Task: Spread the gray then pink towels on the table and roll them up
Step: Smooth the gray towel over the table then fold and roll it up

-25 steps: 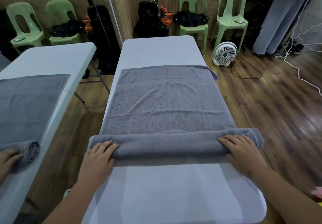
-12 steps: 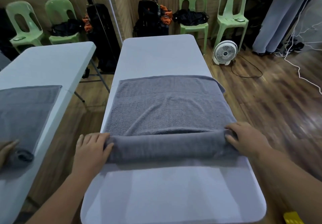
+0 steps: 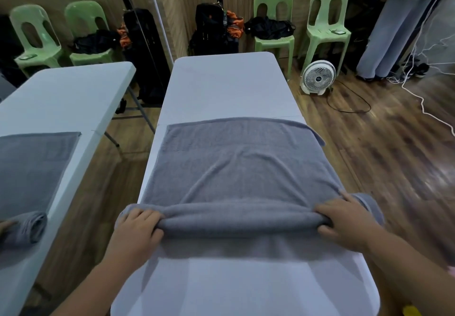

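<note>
A gray towel point(image 3: 236, 163) lies spread across the white table point(image 3: 229, 86), its near end wound into a thick roll point(image 3: 236, 219). My left hand point(image 3: 134, 229) grips the roll's left end, fingers curled over the top. My right hand point(image 3: 347, 219) grips the right end the same way. The flat part beyond the roll shows diagonal creases. The towel's far right corner hangs over the table's edge. No pink towel shows clearly; a pink sliver point(image 3: 451, 270) sits at the right border.
A wall mirror on the left repeats the table, towel and chairs point(image 3: 37, 35). Green plastic chairs point(image 3: 327, 20) and dark bags point(image 3: 214, 30) line the far wall. A small white fan point(image 3: 318, 77) and cables lie on the wood floor. A person's legs point(image 3: 394, 27) stand far right.
The roll has grown thicker and the flat part shorter. Both hands have shifted grip from flat on the roll to fingers curled over it, and fresh creases have appeared in the towel.
</note>
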